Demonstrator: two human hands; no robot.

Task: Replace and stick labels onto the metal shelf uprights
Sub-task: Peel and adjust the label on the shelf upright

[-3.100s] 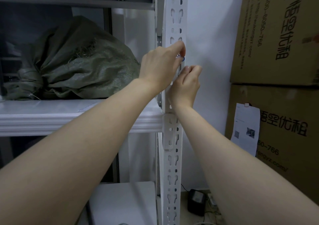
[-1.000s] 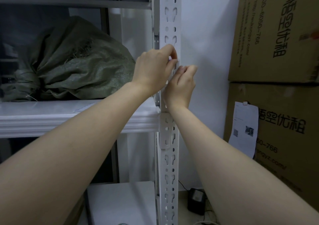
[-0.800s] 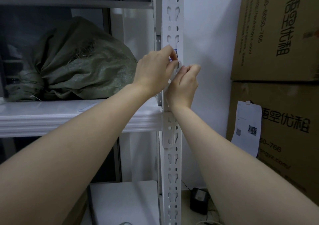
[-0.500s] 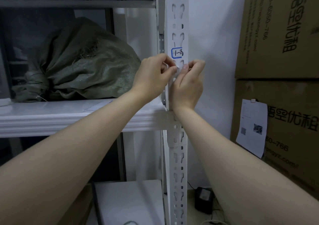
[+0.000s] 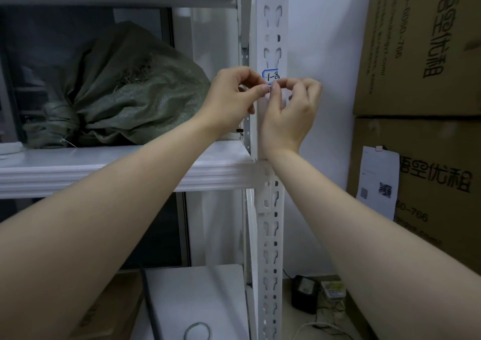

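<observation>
A white perforated metal upright (image 5: 270,222) runs from top to bottom in the middle. A small white label (image 5: 271,75) with a blue border, handwritten "1-8", is stuck on its front face. Just below that label, my left hand (image 5: 231,97) and my right hand (image 5: 291,110) meet in front of the upright. Thumb and forefinger of each hand pinch a tiny piece of label (image 5: 270,89) between them; it is mostly hidden by the fingertips and only a bluish edge shows.
A green woven sack (image 5: 125,92) lies on the white shelf (image 5: 78,167) to the left. Stacked cardboard boxes (image 5: 421,53) stand at the right, with a paper slip (image 5: 377,180) on the lower one. A black adapter (image 5: 303,294) and cables lie on the floor.
My hands have come down off the upright, uncovering the stuck "1-8" label. They now meet just below it, pinching a small piece between the fingertips.
</observation>
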